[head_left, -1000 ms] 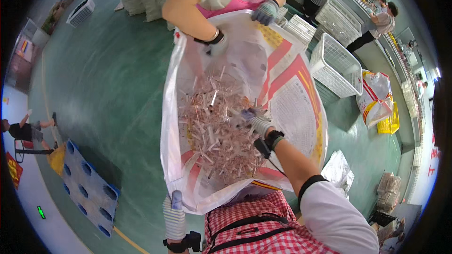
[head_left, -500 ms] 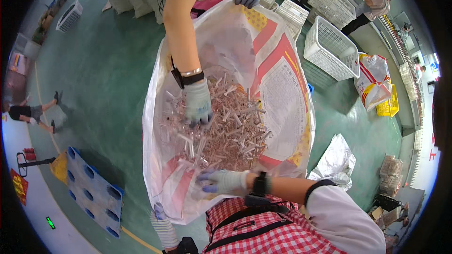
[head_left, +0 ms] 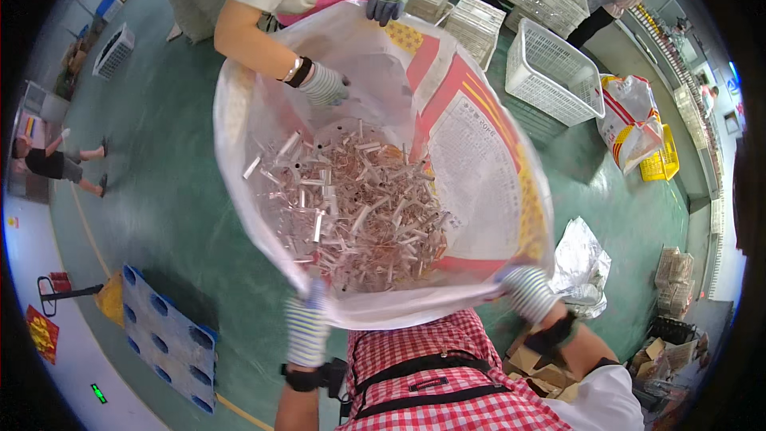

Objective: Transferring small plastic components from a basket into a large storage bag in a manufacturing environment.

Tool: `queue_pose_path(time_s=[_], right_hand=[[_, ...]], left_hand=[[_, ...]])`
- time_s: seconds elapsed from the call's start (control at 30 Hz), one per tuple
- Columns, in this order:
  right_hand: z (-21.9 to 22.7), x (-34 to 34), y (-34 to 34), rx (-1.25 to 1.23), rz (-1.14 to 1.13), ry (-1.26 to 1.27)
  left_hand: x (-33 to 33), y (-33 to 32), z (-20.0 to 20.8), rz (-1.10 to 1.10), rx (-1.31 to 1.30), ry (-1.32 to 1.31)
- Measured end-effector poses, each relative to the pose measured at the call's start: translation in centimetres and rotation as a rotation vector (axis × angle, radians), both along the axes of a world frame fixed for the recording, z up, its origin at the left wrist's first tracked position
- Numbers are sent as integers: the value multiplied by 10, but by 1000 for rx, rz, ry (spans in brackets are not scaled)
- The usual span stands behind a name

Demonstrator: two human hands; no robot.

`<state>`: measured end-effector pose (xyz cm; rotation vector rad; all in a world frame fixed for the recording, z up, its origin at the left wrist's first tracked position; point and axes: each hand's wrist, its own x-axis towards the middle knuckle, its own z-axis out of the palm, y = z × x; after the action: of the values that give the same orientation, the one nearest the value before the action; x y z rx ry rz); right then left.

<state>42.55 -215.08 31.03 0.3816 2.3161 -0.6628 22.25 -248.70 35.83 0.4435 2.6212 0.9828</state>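
Head view, left hand (head_left: 308, 333): grasping sack (head_left: 415, 309) rim.
Right hand (head_left: 529, 294): shifted from inside to rim, grasping.
Sack: now held two-handed, tubes (head_left: 367, 223) beyond.

Left hand (head_left: 308, 323): gloved, striped; fingers pointing away from the body, curled over; fingertips blurred. Left wrist (head_left: 303, 377): black strap, nearly straight in line with the left forearm (head_left: 297, 410), which enters steeply from the lower edge. Right hand (head_left: 527, 291): matching glove, fingers directed forward and inward, closed, slightly blurred. Right forearm (head_left: 584, 347): bare, slanting in from lower right; dark band at the wrist, white sleeve (head_left: 602, 401) above. Hands well apart.
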Motion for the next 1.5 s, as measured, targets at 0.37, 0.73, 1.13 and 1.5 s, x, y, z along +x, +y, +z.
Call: queue_pose_path(time_s=[0.37,0.73,1.13,1.5], right_hand=[[97,-32,-84,-17,388,787],[82,90,28,433,92,646],[128,35,-4,10,253,376],[157,-170,-60,-14,612,330]], left_hand=[[21,-83,70,666,655,-442],[58,37,79,211,154,-255],[39,-46,78,248,-102,-380],[21,-50,48,176,162,-568]])
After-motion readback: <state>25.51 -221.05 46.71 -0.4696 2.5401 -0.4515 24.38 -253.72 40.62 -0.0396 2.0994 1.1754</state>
